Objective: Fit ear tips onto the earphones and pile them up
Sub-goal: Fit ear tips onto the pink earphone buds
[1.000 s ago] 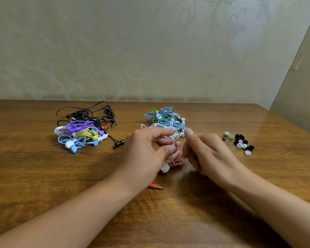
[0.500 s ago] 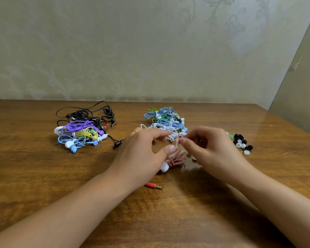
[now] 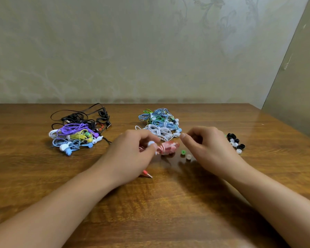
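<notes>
left hand (image 3: 132,153) holding red earphones (image 3: 168,148), right hand (image 3: 208,147) beside

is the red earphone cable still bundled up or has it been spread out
Bundled. The red earphone cable lies on the table as a tight coil; only the plug end trails out. The left hand holds its white earbud.

Soft even light — hands motion-blurred, edges bowed.

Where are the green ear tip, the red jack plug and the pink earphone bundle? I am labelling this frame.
green ear tip (image 3: 183,152), head view, on its ring.
red jack plug (image 3: 147,174), head view, on its red sleeve.
pink earphone bundle (image 3: 169,148), head view, on its wound cable.
</notes>
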